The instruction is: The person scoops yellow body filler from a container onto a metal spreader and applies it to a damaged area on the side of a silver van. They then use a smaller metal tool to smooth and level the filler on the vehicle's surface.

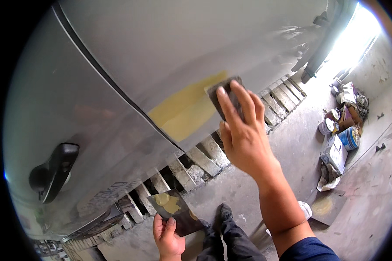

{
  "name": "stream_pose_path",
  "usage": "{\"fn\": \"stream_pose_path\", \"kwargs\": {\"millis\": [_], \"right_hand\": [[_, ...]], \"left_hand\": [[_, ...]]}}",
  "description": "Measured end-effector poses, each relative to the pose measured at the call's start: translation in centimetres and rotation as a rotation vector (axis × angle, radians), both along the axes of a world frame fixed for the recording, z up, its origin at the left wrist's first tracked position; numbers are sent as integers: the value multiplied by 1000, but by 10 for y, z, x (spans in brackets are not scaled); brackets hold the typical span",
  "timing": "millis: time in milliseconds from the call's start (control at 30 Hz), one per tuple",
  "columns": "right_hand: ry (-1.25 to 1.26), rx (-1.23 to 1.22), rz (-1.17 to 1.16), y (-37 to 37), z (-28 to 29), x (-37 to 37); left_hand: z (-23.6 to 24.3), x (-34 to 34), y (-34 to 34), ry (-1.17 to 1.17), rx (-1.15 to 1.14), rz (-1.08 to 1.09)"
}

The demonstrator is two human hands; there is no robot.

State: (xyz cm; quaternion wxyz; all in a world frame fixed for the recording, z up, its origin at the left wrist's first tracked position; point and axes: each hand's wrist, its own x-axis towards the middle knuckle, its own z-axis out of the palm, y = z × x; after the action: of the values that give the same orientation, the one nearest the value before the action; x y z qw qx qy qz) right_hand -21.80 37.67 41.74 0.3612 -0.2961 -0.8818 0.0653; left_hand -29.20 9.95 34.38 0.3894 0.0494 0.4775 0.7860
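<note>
My right hand (244, 135) grips a dark rectangular spreader (215, 99) against the right end of a smooth yellow filler patch (178, 113) on a grey vehicle's door (170, 43). Its fingertips press on the spreader's back. The patch runs from near the black panel gap to under the spreader. Lower down, my left hand (167, 237) holds a dark square plate (183, 219) with a smeared lump of yellow filler (166, 202) on it, thumb on top. A black door handle (56, 169) is at left.
A slatted grating (198, 158) runs under the vehicle. My feet stand on concrete floor (248, 209). Along the right wall are tins (326, 127), a blue bucket (348, 138), a white box (334, 154) and crumpled materials. A yellow-stained board (324, 209) lies behind my right arm. A bright opening is at upper right.
</note>
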Motion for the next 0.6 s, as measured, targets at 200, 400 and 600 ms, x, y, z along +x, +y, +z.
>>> {"fn": "stream_pose_path", "kwargs": {"millis": [200,400,600], "right_hand": [[-102,-17,2,12,6,-7],[-187,-81,28,-1,-28,7],[-81,-4,11,16,8,13]], "left_hand": [[2,3,7,-24,34,-14],[13,5,18,-11,5,65],[8,-2,18,55,59,-54]]}}
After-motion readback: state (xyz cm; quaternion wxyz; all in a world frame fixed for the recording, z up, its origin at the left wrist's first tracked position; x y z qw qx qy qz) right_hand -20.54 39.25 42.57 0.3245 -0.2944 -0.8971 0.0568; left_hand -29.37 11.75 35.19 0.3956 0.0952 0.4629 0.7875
